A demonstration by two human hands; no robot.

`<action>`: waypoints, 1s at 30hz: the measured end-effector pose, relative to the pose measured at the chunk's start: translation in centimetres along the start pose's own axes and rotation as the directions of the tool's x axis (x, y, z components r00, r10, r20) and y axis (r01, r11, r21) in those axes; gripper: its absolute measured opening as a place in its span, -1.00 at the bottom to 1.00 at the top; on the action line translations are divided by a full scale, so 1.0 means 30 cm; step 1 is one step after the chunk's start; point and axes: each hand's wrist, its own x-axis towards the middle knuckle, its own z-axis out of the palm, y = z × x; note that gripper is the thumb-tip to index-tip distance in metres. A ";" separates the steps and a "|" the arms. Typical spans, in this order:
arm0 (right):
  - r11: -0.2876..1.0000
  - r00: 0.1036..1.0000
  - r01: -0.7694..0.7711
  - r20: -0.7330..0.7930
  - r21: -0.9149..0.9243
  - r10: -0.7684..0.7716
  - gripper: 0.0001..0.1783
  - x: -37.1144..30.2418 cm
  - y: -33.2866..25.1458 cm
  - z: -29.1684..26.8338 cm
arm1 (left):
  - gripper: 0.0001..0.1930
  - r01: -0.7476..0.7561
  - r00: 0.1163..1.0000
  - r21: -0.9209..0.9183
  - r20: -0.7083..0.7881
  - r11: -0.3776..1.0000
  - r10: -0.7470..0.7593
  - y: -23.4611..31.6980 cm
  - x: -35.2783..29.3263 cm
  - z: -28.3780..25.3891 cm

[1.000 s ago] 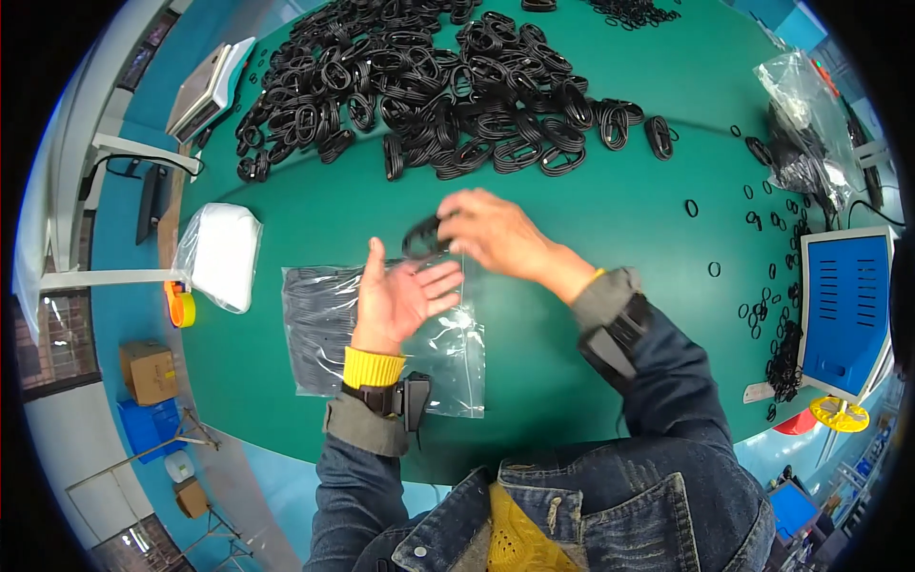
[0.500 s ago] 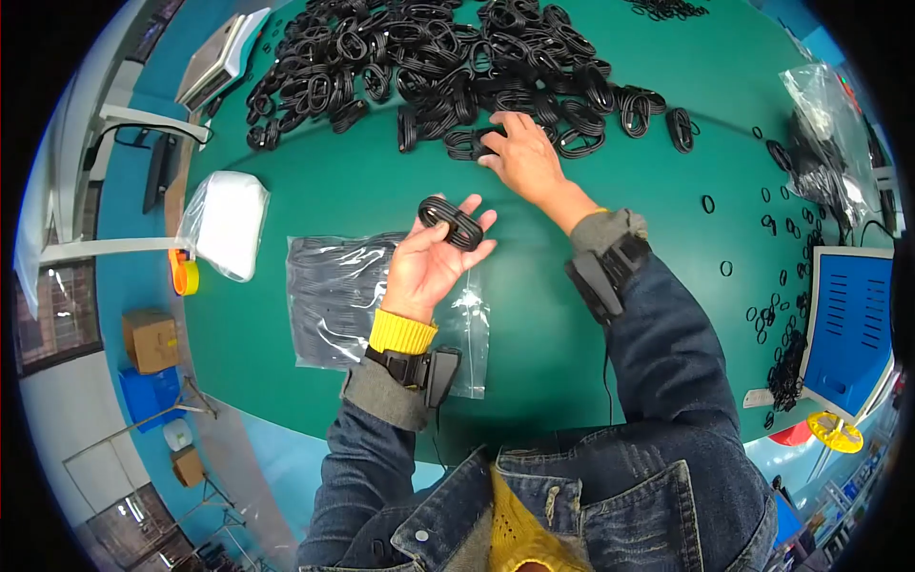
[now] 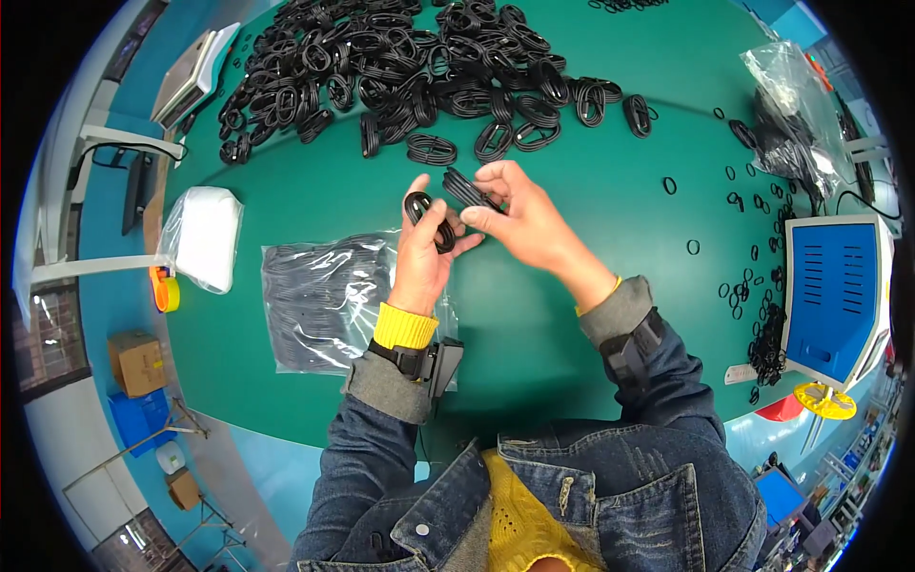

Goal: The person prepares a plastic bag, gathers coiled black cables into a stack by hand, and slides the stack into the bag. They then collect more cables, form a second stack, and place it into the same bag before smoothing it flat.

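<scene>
Between the thumb and fingers of my left hand is a coiled black cable, held above the table. Close beside it, my right hand grips another coiled black cable, its bundle tilted toward the left hand. The two coils are almost touching; whether they meet I cannot tell. Beyond my hands lies a big heap of coiled black cables, with a single coil at its near edge. A clear plastic bag packed with dark cables lies flat by my left wrist.
On the green table, small black rings are scattered toward the right. A blue-and-white box stands at the right edge, below a clear bag of black items. A white plastic-wrapped pack and yellow tape sit at left.
My right hand has come back from the heap toward my left hand, now carrying a coiled cable. The left hand still holds its coil, which has turned more upright.
</scene>
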 end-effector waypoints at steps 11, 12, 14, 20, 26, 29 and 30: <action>0.714 0.921 0.348 0.081 -0.607 -0.380 -0.44 0.130 0.067 0.052 | -0.55 0.103 0.993 -0.297 -0.019 0.949 -0.113 0.024 -0.057 -0.101; 0.710 0.944 0.260 0.017 -0.654 -0.330 -0.44 0.204 0.088 0.058 | -0.55 0.120 0.992 -0.302 0.009 0.946 -0.124 0.034 -0.068 -0.117; 0.632 0.940 0.249 0.025 -0.734 -0.340 -0.44 0.317 0.131 0.113 | -0.54 0.139 0.990 -0.306 0.030 0.942 -0.136 0.045 -0.076 -0.121; 0.389 0.964 0.239 0.171 -0.890 -0.202 -0.51 0.386 0.192 0.149 | -0.55 0.289 0.957 -0.501 0.153 0.816 -0.245 0.066 -0.065 -0.229; 0.524 0.747 0.664 0.441 -0.534 -0.497 -0.43 0.108 -0.013 0.072 | -0.49 0.357 0.931 -0.524 0.262 0.773 -0.253 0.005 -0.070 -0.210; 0.529 0.660 0.734 0.632 -0.427 -0.406 -0.39 0.002 -0.061 0.025 | -0.46 0.288 0.957 -0.304 0.116 0.908 -0.264 -0.014 -0.114 -0.121; 0.594 0.630 0.723 0.689 -0.353 -0.358 -0.36 -0.024 -0.072 0.013 | -0.46 0.296 0.955 -0.301 0.127 0.907 -0.269 -0.024 -0.118 -0.116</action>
